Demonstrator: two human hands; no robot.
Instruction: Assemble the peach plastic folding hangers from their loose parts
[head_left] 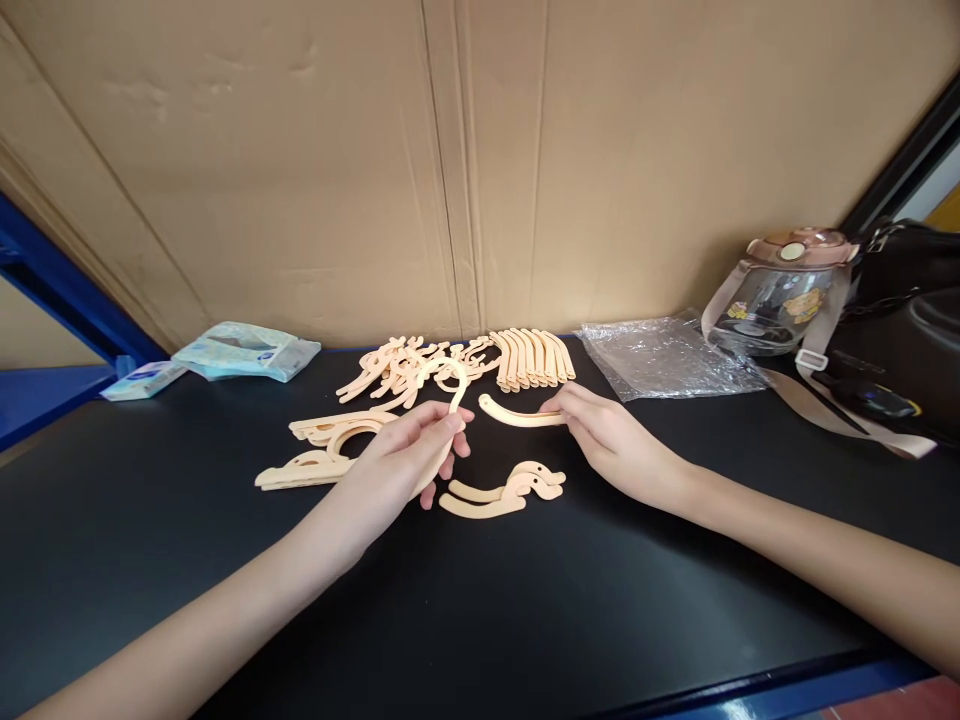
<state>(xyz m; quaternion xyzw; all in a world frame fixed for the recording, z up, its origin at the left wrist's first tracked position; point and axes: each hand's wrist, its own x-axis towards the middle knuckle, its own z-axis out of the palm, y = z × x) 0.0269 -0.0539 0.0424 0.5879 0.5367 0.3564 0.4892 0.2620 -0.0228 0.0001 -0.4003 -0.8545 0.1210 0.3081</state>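
Between its thumb and fingers, my left hand [405, 450] grips a peach-coloured hook-shaped piece [459, 383], whose curved top rises above the hand. My right hand [611, 440] pinches the right end of a curved peach arm piece [517, 412] with a small hole at its free left end. The two held pieces are apart. Below them two curved pieces with hooked ends [502, 495] lie overlapping on the black table [480, 620]. Left of my left hand are larger flat pieces [300, 470], partly hidden by it.
Behind the hands lie a loose heap of small pieces [390, 368] and a neat row of curved pieces [532, 358]. Tissue packs [244, 350] are at the back left. Clear plastic wrap [671, 355], a strapped bottle [784, 300] and a black bag [907, 330] stand right.
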